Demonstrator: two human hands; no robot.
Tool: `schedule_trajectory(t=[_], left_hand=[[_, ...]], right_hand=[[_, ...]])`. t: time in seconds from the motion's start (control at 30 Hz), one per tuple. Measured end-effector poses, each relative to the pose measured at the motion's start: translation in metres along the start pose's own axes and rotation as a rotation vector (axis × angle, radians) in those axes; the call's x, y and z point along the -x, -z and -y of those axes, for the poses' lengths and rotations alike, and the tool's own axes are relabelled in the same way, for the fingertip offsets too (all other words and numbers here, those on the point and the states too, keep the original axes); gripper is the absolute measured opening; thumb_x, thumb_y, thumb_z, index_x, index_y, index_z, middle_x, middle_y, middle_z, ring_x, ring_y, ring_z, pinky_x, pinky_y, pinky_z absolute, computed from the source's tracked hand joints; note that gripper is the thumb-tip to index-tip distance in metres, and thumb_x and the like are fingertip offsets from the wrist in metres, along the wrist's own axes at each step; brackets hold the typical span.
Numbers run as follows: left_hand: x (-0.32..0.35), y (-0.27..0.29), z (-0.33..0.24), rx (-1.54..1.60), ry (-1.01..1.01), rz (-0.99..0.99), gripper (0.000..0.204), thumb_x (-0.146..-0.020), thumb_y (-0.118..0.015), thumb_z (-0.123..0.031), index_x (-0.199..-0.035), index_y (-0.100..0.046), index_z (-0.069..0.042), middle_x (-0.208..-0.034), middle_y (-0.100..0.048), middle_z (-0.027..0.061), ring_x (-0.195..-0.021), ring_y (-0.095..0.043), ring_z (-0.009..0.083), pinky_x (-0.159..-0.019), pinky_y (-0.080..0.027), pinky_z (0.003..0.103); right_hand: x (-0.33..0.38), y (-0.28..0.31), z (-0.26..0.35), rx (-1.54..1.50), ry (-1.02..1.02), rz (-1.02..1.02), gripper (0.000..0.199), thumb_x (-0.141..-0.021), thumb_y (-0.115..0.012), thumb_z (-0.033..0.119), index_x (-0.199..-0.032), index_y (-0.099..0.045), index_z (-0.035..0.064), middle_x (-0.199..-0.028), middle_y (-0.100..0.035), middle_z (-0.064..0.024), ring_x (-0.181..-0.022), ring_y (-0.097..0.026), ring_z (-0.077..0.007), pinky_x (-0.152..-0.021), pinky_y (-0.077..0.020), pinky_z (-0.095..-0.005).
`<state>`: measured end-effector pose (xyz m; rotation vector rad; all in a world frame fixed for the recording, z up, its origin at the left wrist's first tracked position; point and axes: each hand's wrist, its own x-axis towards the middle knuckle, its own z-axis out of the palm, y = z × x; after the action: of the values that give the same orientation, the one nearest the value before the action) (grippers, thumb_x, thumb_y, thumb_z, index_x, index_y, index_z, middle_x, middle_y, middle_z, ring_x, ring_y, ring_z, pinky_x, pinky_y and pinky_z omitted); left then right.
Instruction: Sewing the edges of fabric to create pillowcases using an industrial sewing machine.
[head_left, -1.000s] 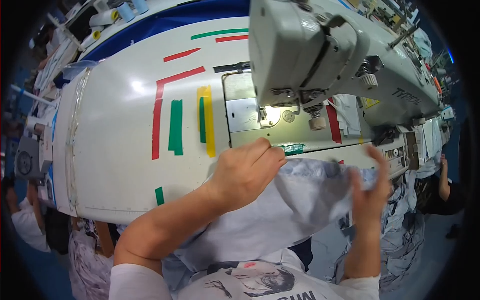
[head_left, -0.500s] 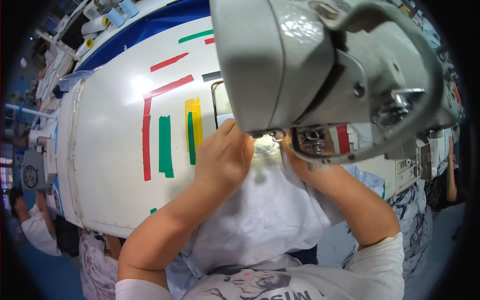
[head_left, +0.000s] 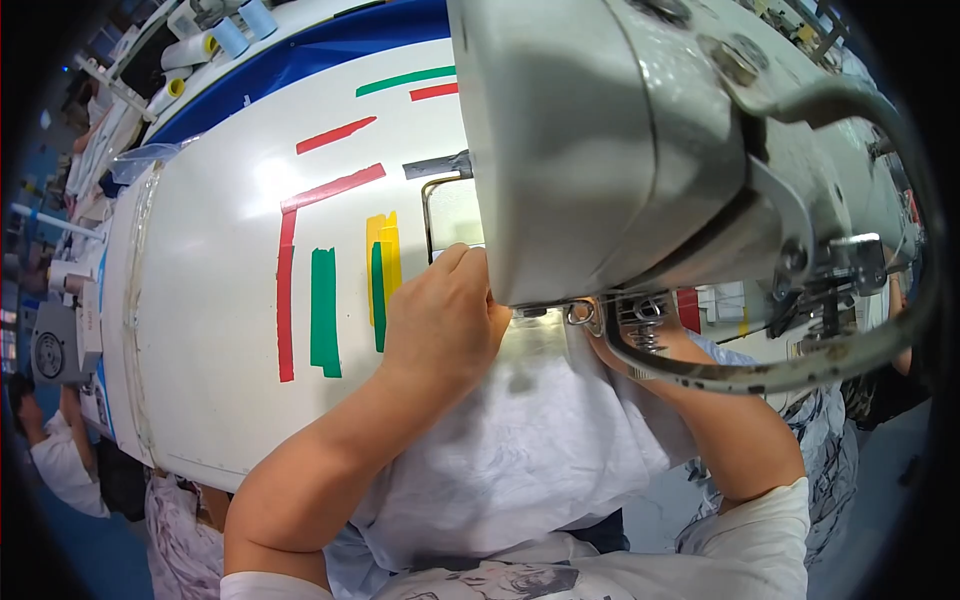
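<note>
A pale sewing machine (head_left: 570, 150) fills the upper right, its head overhanging both hands. White cloth (head_left: 520, 440) runs from under the needle area down across my lap. My left hand (head_left: 445, 315) is closed, fingers curled at the cloth's left edge beside the machine head; its fingertips are partly hidden. At the cloth's right side, my right hand (head_left: 640, 340) lies mostly behind the machine's metal parts, and its fingers cannot be made out. A curved metal lever (head_left: 760, 378) crosses in front of the right wrist.
Coloured tape strips, including a green one (head_left: 325, 315) and a red one (head_left: 286, 315), mark the white table (head_left: 220, 350). Thread cones (head_left: 190, 50) stand at the far left. Another person (head_left: 65, 445) sits at the left edge. Patterned cloth (head_left: 835, 470) hangs at the right.
My view has shifted closer to the machine, whose head now looks larger and covers more of my right hand. Both hands keep nearly the same place at the cloth.
</note>
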<state>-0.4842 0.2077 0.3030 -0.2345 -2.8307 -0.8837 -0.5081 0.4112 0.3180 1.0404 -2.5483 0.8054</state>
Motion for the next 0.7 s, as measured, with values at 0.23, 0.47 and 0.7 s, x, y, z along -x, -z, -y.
schedule_trajectory(t=[0.23,0.47,0.7], left_hand=[[-0.004,-0.007,0.015,-0.082,-0.009,-0.06,0.015,-0.073,-0.064,-0.002,-0.077,-0.05,-0.003,-0.077,-0.054,0.0105,-0.066,-0.058,0.0323,-0.059,-0.047,0.041],[0.02,0.01,0.008,-0.166,-0.391,0.033,0.022,-0.08,-0.061,-0.006,-0.1,-0.056,0.0,-0.103,-0.055,0.0163,-0.103,-0.056,0.0342,-0.086,-0.045,0.043],[0.037,0.027,0.005,-0.188,-0.347,0.237,0.057,-0.082,-0.067,-0.028,-0.13,-0.05,-0.003,-0.131,-0.048,0.0263,-0.132,-0.04,0.0401,-0.106,-0.034,0.049]], right_hand=[[0.001,-0.012,-0.006,0.037,0.072,-0.053,0.014,-0.073,-0.069,0.011,-0.087,-0.068,0.0074,-0.083,-0.067,-0.0069,-0.072,-0.065,-0.024,-0.063,-0.0512,-0.0353],[0.005,-0.015,-0.009,0.11,0.11,-0.101,0.021,-0.068,-0.07,0.009,-0.089,-0.07,0.008,-0.086,-0.068,-0.0067,-0.074,-0.067,-0.0259,-0.065,-0.053,-0.0359],[0.009,-0.013,-0.009,-0.016,0.081,-0.299,0.025,-0.063,-0.069,-0.001,-0.087,-0.068,0.007,-0.08,-0.066,-0.0075,-0.068,-0.065,-0.0286,-0.061,-0.0518,-0.0385]])
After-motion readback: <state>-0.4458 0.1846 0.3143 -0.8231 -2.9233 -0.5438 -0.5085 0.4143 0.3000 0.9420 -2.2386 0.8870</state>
